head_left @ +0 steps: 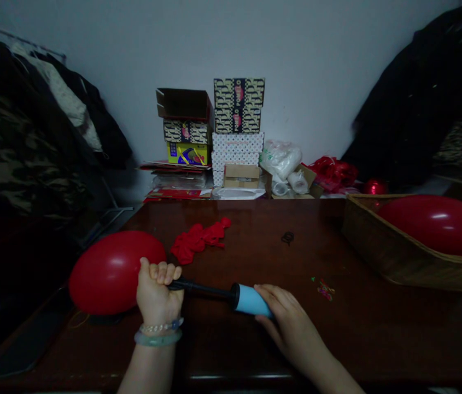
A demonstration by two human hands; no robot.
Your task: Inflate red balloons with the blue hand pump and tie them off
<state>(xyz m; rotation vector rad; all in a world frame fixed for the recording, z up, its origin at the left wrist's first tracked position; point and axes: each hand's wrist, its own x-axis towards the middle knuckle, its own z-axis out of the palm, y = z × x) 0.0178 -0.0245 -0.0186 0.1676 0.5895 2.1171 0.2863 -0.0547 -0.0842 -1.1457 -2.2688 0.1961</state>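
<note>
A hand balloon pump with a light blue barrel (pixel 252 301) and a black shaft lies crosswise between my hands, low over the table's front. My left hand (pixel 159 284) is closed round the black end of the pump, thumb up. Directly behind that fist is an inflated red balloon (pixel 111 271); its neck is hidden, so I cannot tell whether it is on the pump. My right hand (pixel 286 312) wraps the blue barrel from the right. Beyond my left hand, a crumpled bunch of red material (pixel 200 239) lies on the table.
On the right, a woven basket (pixel 395 262) holds another inflated red balloon (pixel 439 223). Small colored bands (pixel 325 290) and a dark loop (pixel 287 237) lie on the brown table (pixel 255 230). Stacked boxes (pixel 238 106) and plastic rolls (pixel 282 164) stand along the back; clothes (pixel 21 120) hang left.
</note>
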